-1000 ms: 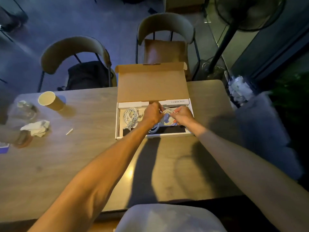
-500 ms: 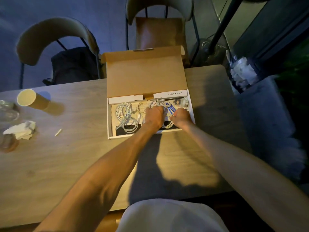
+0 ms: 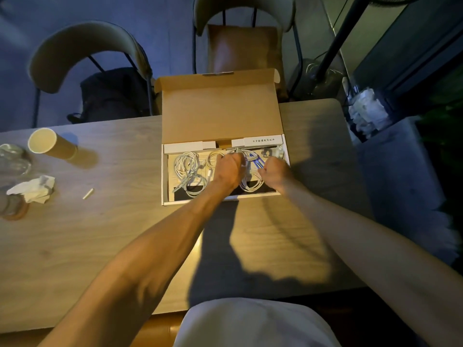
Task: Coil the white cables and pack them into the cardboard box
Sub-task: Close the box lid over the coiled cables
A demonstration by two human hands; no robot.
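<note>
An open cardboard box [image 3: 164, 179] with its lid [image 3: 220, 111] folded back lies on the wooden table. Coiled white cables [image 3: 186, 171] fill its left part. Both hands are inside the box. My left hand [image 3: 229, 171] is curled, knuckles up, over a white cable coil [image 3: 251, 186] in the middle. My right hand [image 3: 274, 171] is closed just right of it, beside blue-tipped leads [image 3: 258, 160]. Whether each hand actually grips the coil is hidden by the fingers. A small plug-like item [image 3: 271, 154] sits in the far right corner.
At the left of the table stand a paper cup [image 3: 47, 144], a crumpled tissue [image 3: 33, 189], glassware [image 3: 12, 161] and a small white stick [image 3: 88, 193]. Two chairs [image 3: 82, 61] stand beyond the table. A fan pole [image 3: 333, 46] rises at the right.
Both hands have pushed down and a little nearer inside the box, pressing onto the middle coil. The view has tilted down, so the box sits higher in the frame.
</note>
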